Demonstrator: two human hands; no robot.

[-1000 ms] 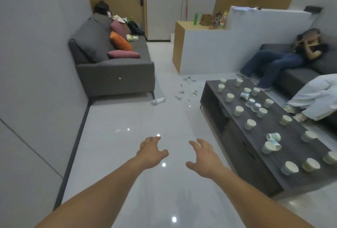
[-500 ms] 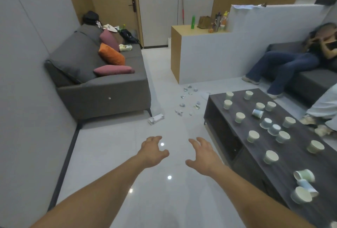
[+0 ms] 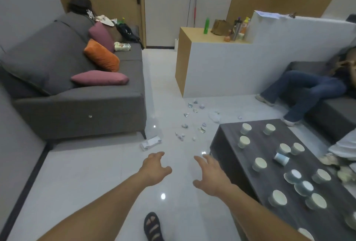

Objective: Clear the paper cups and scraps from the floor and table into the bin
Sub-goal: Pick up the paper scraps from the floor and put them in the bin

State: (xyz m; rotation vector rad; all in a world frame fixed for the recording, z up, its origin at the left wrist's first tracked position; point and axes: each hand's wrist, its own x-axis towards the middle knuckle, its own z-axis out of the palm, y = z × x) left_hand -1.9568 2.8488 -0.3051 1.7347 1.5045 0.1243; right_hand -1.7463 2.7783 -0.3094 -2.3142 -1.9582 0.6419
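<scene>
Several pale paper cups [image 3: 260, 164] stand on the dark coffee table [image 3: 227, 134] at the right, one lying on its side [image 3: 281, 158]. Crumpled paper scraps [image 3: 185, 125] are strewn over the white floor beyond the table's far corner. A flattened white packet [image 3: 150, 143] lies by the sofa leg. My left hand [image 3: 155, 168] and my right hand [image 3: 212, 175] reach forward over the floor, fingers spread and loose, holding nothing. No bin is in view.
A grey sofa [image 3: 81, 109] with cushions lines the left wall. A white partition with a wooden counter [image 3: 212, 67] stands ahead. A seated person's legs [image 3: 300, 92] stretch out at the right, another person's shoes beside the table. My sandalled foot [image 3: 153, 227] is below.
The view has moved forward; the scraps, the sofa and the table's far end are nearer. Both hands stay outstretched and hold nothing. My foot has come into view.
</scene>
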